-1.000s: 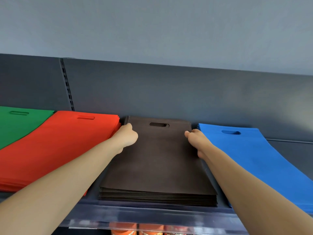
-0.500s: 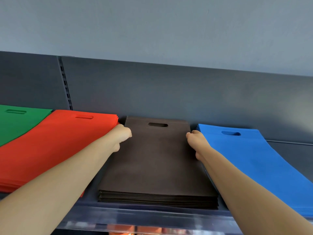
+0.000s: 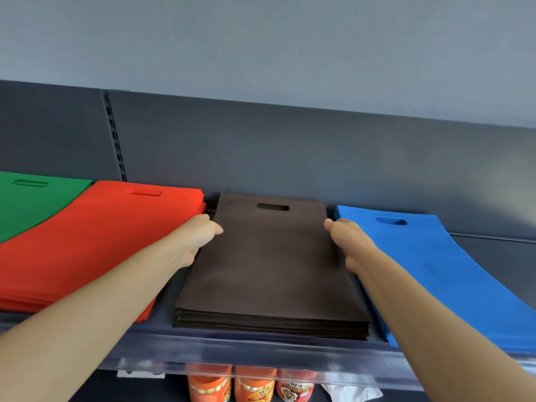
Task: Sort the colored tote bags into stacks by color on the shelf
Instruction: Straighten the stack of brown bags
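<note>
Brown stack (image 3: 269,271) is being held from both sides rn, lying mid-shelf w/ its handle cutout at the far end. Left grip (image 3: 200,236) is being closed on the stack's left edge toward the back, fingers curled, tips just over the top bag. Right grip (image 3: 349,242) is being closed on the right edge at abt the same depth. Its thumb (image 3: 329,224) is being laid on top while the other fingers are being tucked down the side. They're hidden there, so how far down they're reaching can't be told.

Edges/room: red stack (image 3: 87,242) is being crowded by the left grip, and the thin gap btw red & brown is being filled by that hand. Blue stack (image 3: 435,271) is lying just beside brown on the right, w/ the right wrist being squeezed in btw them. Green stack (image 3: 32,204) is being met by red's edge at far left. Brown's front edge is being kept just behind the clear front rail of the shelf (image 3: 261,355). Bare shelf is being left open right of blue, and the dark back panel (image 3: 290,155) is closing off the rear.

Pose: both forearms are being stretched up & fwd, angling in toward the stack. Red's front corner is being crossed by the left arm, blue's near edge by the right. Orange jars (image 3: 255,384) are being glimpsed under the shelf.
</note>
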`<state>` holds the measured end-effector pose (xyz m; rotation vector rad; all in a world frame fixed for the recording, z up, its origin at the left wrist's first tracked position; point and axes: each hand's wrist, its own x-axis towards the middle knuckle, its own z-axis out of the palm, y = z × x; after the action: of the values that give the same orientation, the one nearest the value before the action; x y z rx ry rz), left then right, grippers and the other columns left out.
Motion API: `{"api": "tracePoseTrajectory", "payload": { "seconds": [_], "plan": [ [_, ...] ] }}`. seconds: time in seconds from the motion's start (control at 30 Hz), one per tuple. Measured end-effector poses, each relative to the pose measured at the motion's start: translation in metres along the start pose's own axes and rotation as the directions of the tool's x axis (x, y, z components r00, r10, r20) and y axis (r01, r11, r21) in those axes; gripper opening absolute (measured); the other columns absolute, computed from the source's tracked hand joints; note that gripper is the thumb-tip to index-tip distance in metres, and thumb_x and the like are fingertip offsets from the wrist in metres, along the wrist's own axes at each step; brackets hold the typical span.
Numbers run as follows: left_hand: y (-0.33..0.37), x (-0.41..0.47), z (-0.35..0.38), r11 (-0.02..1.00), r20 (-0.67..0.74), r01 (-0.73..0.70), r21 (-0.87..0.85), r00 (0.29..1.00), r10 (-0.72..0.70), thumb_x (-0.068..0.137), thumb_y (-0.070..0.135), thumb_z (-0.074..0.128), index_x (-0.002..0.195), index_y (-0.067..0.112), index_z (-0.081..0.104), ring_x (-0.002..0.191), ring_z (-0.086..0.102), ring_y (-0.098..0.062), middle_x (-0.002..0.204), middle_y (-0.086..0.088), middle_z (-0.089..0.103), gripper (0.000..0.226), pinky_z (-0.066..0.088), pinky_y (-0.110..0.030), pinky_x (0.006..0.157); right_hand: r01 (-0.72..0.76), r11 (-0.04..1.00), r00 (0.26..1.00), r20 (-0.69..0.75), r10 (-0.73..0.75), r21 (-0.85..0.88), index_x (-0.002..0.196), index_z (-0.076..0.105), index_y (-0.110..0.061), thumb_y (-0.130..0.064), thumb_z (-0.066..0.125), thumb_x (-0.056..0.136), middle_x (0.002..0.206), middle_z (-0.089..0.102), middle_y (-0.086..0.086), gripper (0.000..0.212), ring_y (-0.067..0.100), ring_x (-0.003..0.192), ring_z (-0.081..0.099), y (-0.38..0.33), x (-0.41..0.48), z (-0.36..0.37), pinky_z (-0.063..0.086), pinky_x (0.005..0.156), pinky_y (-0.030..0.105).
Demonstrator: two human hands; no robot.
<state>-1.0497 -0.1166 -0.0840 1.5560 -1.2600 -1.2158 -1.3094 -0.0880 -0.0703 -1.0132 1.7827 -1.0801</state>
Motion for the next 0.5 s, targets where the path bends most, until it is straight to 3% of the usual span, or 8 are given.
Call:
{"api": "tracePoseTrajectory", "payload": {
  "seconds": [0.1, 0.17, 0.23, 0.3, 0.47, 0.5],
  "plan": [
    [-0.011, -0.017, -0.010, 0.999, 0.029, 0.036, -0.017, 0.999, -0.036, 0.094, 0.006, 0.052, 0.144, 0.011, 0.035, 0.141, 0.030, -0.024, 0.154, -0.006, 0.027, 0.054, 0.022, -0.036, 0.117, -0.004, 0.999, 0.999, 0.053, 0.002, 0.035, 0.132, 0.048, -0.017, -0.046, 0.050, 0.086, 0.137, 0.052, 0.003, 0.054, 0.027, 0.125, 0.048, 0.022, -0.018, -0.015, 0.037, 0.107, 0.045],
    [-0.017, -0.032, -0.014, 0.998, 0.057, 0.047, -0.044, 0.997, -0.045, 0.093, 0.003, 0.053, 0.132, 0.010, 0.047, 0.130, 0.043, -0.022, 0.145, -0.005, 0.038, 0.040, 0.031, -0.031, 0.111, -0.009, 0.996, 0.996, 0.095, 0.001, 0.084, 0.133, 0.048, -0.017, -0.045, 0.050, 0.093, 0.132, 0.056, 0.000, 0.049, 0.021, 0.117, 0.054, 0.035, -0.035, -0.023, 0.043, 0.098, 0.036],
    [-0.024, -0.045, -0.019, 0.996, 0.086, 0.044, -0.076, 0.996, -0.037, 0.093, 0.003, 0.054, 0.143, 0.008, 0.037, 0.140, 0.031, -0.022, 0.152, -0.007, 0.033, 0.054, 0.022, -0.033, 0.117, -0.023, 0.990, 0.989, 0.147, 0.003, 0.136, 0.135, 0.048, -0.015, -0.040, 0.048, 0.097, 0.131, 0.057, -0.001, 0.045, 0.018, 0.115, 0.056, 0.047, -0.050, -0.026, 0.045, 0.094, 0.032],
    [-0.031, -0.057, -0.022, 0.995, 0.102, 0.035, -0.092, 0.994, -0.026, 0.092, 0.004, 0.056, 0.147, 0.009, 0.031, 0.145, 0.021, -0.022, 0.155, -0.008, 0.029, 0.061, 0.013, -0.034, 0.120, -0.029, 0.985, 0.986, 0.167, 0.000, 0.169, 0.140, 0.045, -0.017, -0.044, 0.050, 0.095, 0.138, 0.053, -0.001, 0.053, 0.019, 0.126, 0.050, 0.056, -0.060, -0.027, 0.037, 0.109, 0.040],
    [-0.038, -0.081, -0.024, 0.988, 0.121, 0.025, -0.151, 0.993, -0.007, 0.092, 0.005, 0.056, 0.144, 0.011, 0.038, 0.147, 0.014, -0.020, 0.156, -0.008, 0.026, 0.055, 0.007, -0.035, 0.119, 0.009, 0.977, 0.987, 0.155, -0.043, 0.212, 0.140, 0.044, -0.027, -0.069, 0.054, 0.067, 0.144, 0.047, -0.008, 0.084, 0.018, 0.135, 0.041, 0.066, -0.077, -0.026, 0.027, 0.115, 0.049],
    [-0.036, -0.085, -0.024, 0.986, 0.113, 0.027, -0.166, 0.994, -0.008, 0.092, 0.004, 0.056, 0.144, 0.010, 0.038, 0.147, 0.014, -0.020, 0.156, -0.008, 0.025, 0.055, 0.007, -0.035, 0.120, 0.014, 0.978, 0.987, 0.153, -0.047, 0.209, 0.139, 0.045, -0.026, -0.068, 0.054, 0.070, 0.144, 0.047, -0.008, 0.081, 0.017, 0.135, 0.041, 0.063, -0.084, -0.025, 0.026, 0.116, 0.047]
  ]
}}
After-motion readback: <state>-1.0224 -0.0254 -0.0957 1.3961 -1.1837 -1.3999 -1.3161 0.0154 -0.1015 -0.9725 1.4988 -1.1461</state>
